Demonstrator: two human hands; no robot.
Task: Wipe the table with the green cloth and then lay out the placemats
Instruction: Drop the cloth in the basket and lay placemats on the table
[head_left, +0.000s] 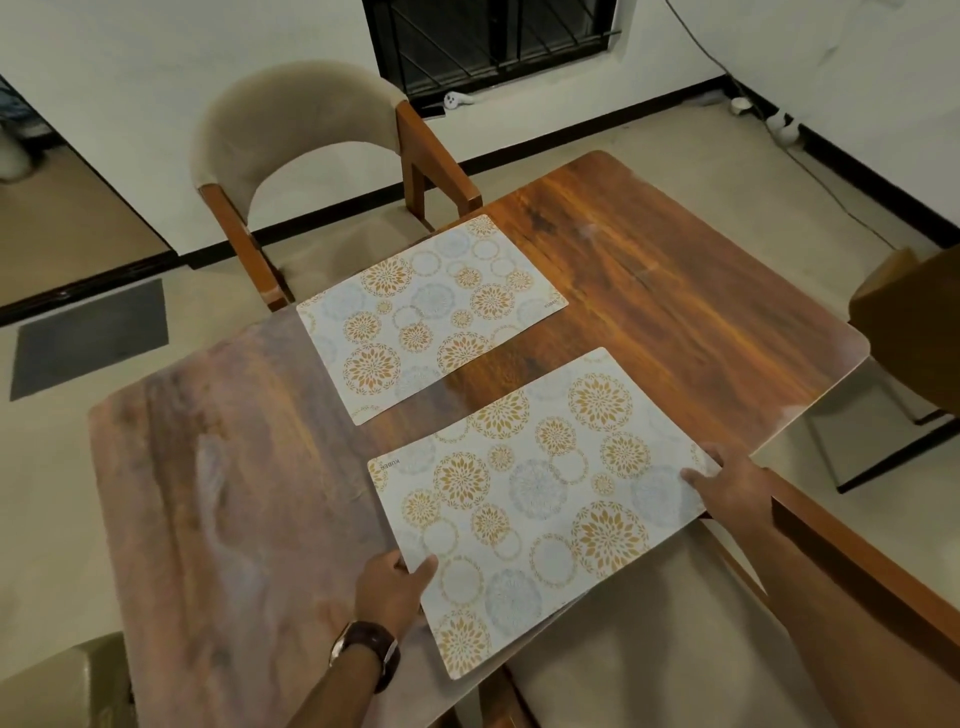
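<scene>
Two white placemats with gold and grey flower circles lie on the brown wooden table. The far placemat sits flat by the table's far edge, in front of a chair. The near placemat overhangs the near table edge. My left hand pinches its left edge, thumb on top. My right hand holds its right corner, thumb on top and fingers at the edge. The green cloth is not in view.
A beige chair with wooden arms stands at the far side. Another chair sits right below me at the near edge, a third chair at the right. A grey floor mat lies at left.
</scene>
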